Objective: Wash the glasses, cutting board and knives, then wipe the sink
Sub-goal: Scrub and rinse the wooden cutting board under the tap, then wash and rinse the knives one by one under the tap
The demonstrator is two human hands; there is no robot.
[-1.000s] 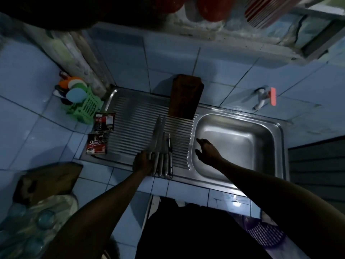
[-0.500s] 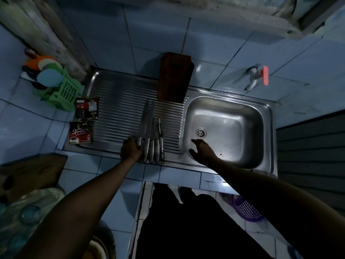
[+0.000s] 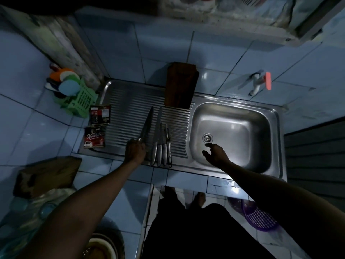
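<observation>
Knives: four on the ribbed drainboard (image 3: 130, 116) of the steel sink (image 3: 276, 116), centre of frame. Scene is dim, details soft.

Left to right:
- Far left, lower: brown wooden board (image 3: 46, 174) on the tiled desk (image 3: 37, 128), clear bag with pale lids below it.
- Upper left: green plastic basket (image 3: 82, 101) holding round coloured lids, tucked in the corner beside the drainboard.
- Two dark sachets (image 3: 97, 126) just right of the basket, stacked one above the other at the drainboard's left edge.
- Left hand (image 3: 134, 151) closed around the handle of the big knife (image 3: 146, 126); blade angled up and to the right over the ribs, tip towards the cutting board. Can't tell whether the blade is lifted or touching the ribs.
- Just right of it: three smaller knives (image 3: 161, 146) lying side by side, handles at the front lip of the sink, blades pointing to the wall.
- Cutting board (image 3: 180, 85), dark wood, standing on edge at the back of the drainboard, leaning on the tiled wall.
- Right hand (image 3: 215, 153) inside the basin, fingers spread and loose, empty, index tip just below the drain (image 3: 207, 137). Can't tell if it touches the basin floor.
- Upper right: white wall tap (image 3: 256, 83) with a red handle, above the basin.
- Bottom right: purple basket (image 3: 261, 217) on the floor, partly behind the right forearm.
</observation>
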